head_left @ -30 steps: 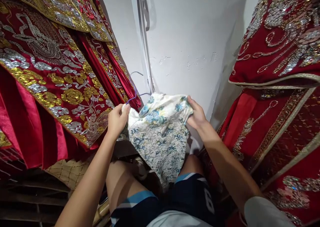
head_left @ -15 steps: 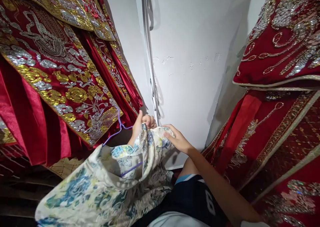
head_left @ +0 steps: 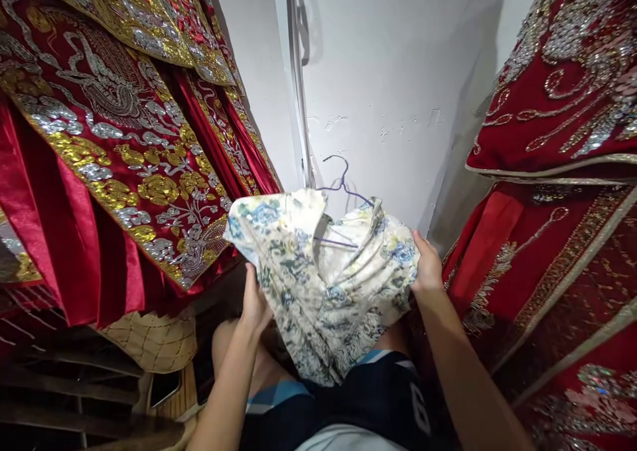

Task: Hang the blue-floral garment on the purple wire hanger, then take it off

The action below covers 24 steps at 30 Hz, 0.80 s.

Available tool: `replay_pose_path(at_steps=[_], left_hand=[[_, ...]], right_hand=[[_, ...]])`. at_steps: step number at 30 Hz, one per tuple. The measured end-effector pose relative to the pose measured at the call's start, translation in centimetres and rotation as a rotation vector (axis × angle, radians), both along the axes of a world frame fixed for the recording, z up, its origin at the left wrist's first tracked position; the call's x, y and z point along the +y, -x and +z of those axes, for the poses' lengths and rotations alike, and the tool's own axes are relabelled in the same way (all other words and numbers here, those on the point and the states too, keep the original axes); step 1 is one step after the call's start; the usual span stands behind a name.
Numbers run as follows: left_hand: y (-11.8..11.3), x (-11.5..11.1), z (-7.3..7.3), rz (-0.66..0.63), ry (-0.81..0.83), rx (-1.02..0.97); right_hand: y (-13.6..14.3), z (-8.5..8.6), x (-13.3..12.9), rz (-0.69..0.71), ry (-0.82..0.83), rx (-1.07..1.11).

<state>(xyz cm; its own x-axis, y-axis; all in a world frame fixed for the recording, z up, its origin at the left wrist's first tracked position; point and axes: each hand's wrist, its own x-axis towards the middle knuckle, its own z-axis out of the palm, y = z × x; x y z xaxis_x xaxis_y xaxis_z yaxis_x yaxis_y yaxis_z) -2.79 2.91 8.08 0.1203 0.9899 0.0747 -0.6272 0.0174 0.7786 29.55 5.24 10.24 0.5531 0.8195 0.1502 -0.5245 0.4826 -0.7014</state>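
A cream floral garment with blue and yellow flowers hangs spread out in front of me. Inside it is a purple hanger, whose hook and upper arms rise out of the open neckline. My left hand grips the garment's left side below the shoulder, its thumb up and the other fingers behind the cloth. At the opposite shoulder, my right hand holds the fabric between thumb and fingers. The garment's lower part drapes down over my lap in folds.
Red garments with gold and silver embroidery hang on the left. More red beaded garments hang on the right. Ahead are a white wall and a vertical metal rail. A wooden chair and a phone are at lower left.
The garment and hanger have swung from the left to face me, hook upward. Both hands, earlier together at one shoulder, have moved apart to opposite sides of the garment.
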Motion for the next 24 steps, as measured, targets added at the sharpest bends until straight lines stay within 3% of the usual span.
replay_pose_path(at_steps=[4,8,11,14,17,20,21,22,24], left_hand=[[0.6,-0.3,-1.7,0.385,0.038,0.179],[-0.5,-0.5,-3.3,0.565,0.009,0.305],[-0.8,-1.5,-4.3,0.586,0.004,0.351],[-0.8,-2.9,-5.2,0.512,0.099,0.397],[-1.1,-4.1,-5.7,0.467,0.135,0.458],[-2.3,-4.8,-5.9,0.456,0.050,0.469],[-2.7,-5.0,-5.9,0.459,0.023,0.466],[-3.2,-5.1,-5.9,0.465,0.000,0.466],[-3.9,-5.3,-5.9,0.467,-0.037,0.478]], right_hand=[[1.9,3.2,1.1,-0.024,-0.074,-0.098],[3.7,3.8,1.4,0.014,-0.050,-0.197],[3.2,2.5,1.1,0.071,-0.006,-0.214],[2.2,0.4,0.4,0.001,0.055,-0.263],[2.5,-2.1,-1.1,-0.223,0.048,-0.364],[4.7,-4.9,-3.3,-0.473,0.107,-0.421],[5.8,-5.8,-4.0,-0.452,0.148,-0.448],[7.0,-6.6,-4.6,-0.323,0.162,-0.507],[9.4,-7.6,-5.5,0.189,0.131,-0.699]])
